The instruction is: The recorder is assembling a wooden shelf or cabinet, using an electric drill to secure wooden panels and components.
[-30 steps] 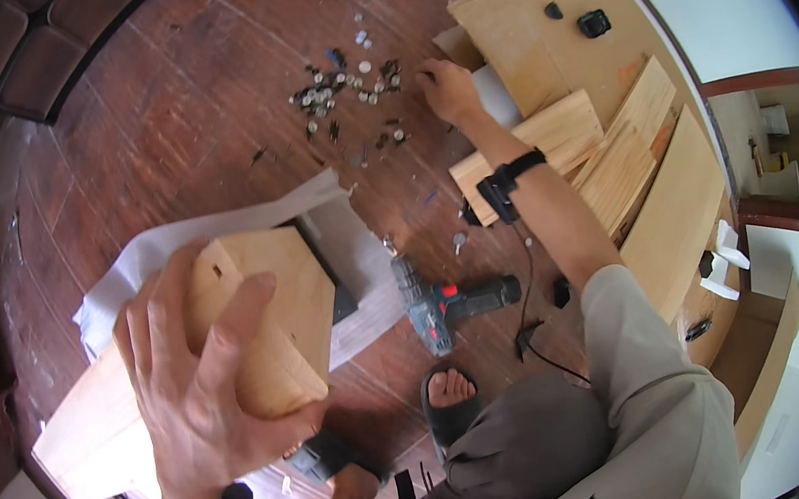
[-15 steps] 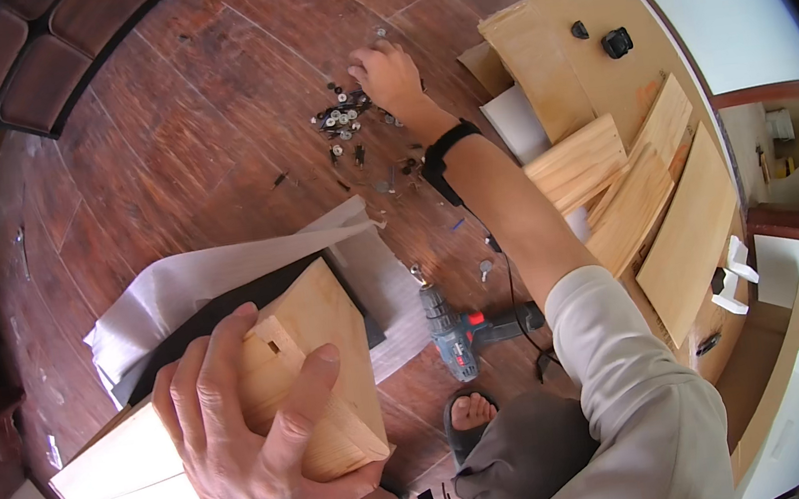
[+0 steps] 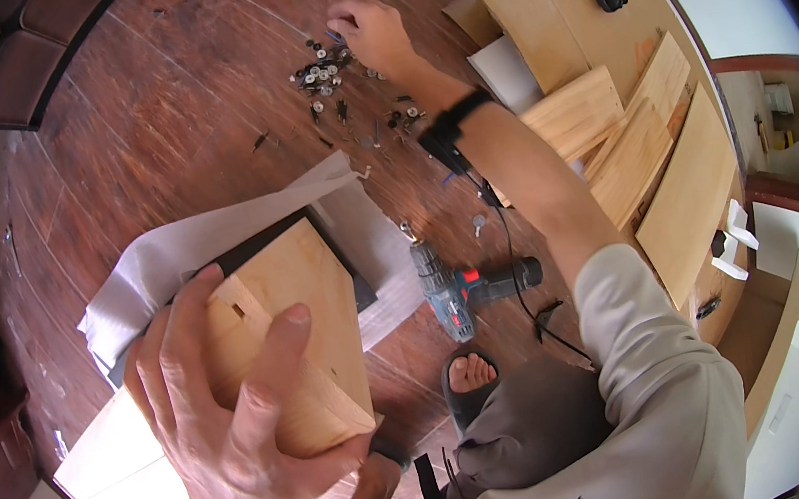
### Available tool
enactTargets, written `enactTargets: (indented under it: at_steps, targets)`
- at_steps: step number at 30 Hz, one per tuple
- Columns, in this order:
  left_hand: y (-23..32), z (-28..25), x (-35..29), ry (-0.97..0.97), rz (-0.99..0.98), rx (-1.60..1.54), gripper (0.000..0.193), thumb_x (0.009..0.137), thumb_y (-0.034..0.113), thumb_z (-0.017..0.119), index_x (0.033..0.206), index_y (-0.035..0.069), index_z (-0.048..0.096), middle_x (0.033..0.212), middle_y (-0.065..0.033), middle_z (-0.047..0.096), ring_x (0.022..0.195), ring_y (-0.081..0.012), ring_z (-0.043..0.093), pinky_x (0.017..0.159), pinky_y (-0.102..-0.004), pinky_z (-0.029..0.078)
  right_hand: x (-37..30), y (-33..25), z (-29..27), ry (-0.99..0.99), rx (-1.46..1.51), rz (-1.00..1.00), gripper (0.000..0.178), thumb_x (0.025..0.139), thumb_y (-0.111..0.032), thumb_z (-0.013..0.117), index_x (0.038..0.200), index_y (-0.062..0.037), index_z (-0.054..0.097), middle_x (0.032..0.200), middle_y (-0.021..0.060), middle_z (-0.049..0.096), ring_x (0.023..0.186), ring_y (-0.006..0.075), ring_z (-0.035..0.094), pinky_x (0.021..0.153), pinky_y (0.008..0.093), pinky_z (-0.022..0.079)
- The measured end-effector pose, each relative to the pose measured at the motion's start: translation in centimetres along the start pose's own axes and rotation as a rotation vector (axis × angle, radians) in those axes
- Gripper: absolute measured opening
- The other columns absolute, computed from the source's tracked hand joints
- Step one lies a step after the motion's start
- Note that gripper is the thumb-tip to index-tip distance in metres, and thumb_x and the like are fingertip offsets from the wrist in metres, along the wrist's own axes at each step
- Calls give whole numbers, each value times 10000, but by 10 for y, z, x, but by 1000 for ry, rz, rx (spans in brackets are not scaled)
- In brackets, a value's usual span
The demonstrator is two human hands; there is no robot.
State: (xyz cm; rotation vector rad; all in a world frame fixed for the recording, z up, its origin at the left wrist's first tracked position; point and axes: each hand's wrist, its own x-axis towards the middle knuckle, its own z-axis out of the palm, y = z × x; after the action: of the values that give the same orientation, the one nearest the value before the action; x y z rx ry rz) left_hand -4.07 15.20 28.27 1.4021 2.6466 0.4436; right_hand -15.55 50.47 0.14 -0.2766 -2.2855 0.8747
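My left hand is wrapped round the end of a light wooden furniture part, thumb on one side and fingers on the other. A small slot shows in the wood between them. At the far side of the floor my right hand has its fingers curled together. It is beside a pile of small fittings, with round silver pieces and dark screws. Whatever those fingers hold is too small to make out. Under the wooden part lie a black panel and white foam sheeting.
A cordless drill lies on the floor near my foot. Loose wooden boards and flattened cardboard are on the right. A dark cable runs down from my right wrist. A dark padded piece stands at far left.
The view has shifted, so the floor things appear higher. My right hand's fingers are curled in more, still by the fittings pile. My left hand keeps its grip on the wooden part.
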Motion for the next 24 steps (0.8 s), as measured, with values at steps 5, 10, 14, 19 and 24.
enactTargets:
  at_steps: [5, 10, 14, 19, 24]
  targets:
    - [1, 1, -3, 13, -14, 19, 912, 381, 342, 853, 1246, 197, 603, 1373, -231, 484, 1165, -414, 524, 957, -533, 425, -91, -70, -86, -440, 172, 610, 231, 894, -236, 705, 884, -6, 688, 776, 75, 708, 686, 114, 655, 602, 282, 498]
    - [3, 7, -5, 34, -13, 28, 989, 335, 258, 872, 1280, 194, 588, 1385, -233, 473, 1196, -423, 522, 985, -538, 431, -185, -78, -108, -394, 751, 950, 220, 878, -69, 687, 1043, 63, 626, 828, 128, 710, 693, 141, 681, 573, 260, 542]
    - [2, 8, -7, 47, 33, 102, 976, 385, 286, 857, 1314, 188, 574, 1388, -224, 476, 1203, -422, 530, 981, -541, 450, -217, -72, -98, -291, 810, 870, 209, 910, -69, 655, 1046, 82, 604, 853, 151, 711, 740, 168, 702, 619, 277, 568]
    - [2, 15, -7, 110, 14, 62, 888, 396, 276, 841, 1255, 222, 622, 1335, -189, 515, 1139, -364, 554, 974, -517, 449, -225, -72, -89, -445, 705, 956, 254, 937, -148, 636, 1071, 68, 630, 892, 150, 725, 765, 176, 711, 666, 281, 564]
    - [2, 12, -6, 118, 23, 91, 870, 415, 319, 834, 1254, 220, 623, 1341, -181, 518, 1136, -368, 557, 988, -520, 440, -233, -65, -79, -519, 623, 882, 300, 894, -236, 693, 998, 45, 689, 823, 109, 737, 710, 143, 697, 647, 266, 543]
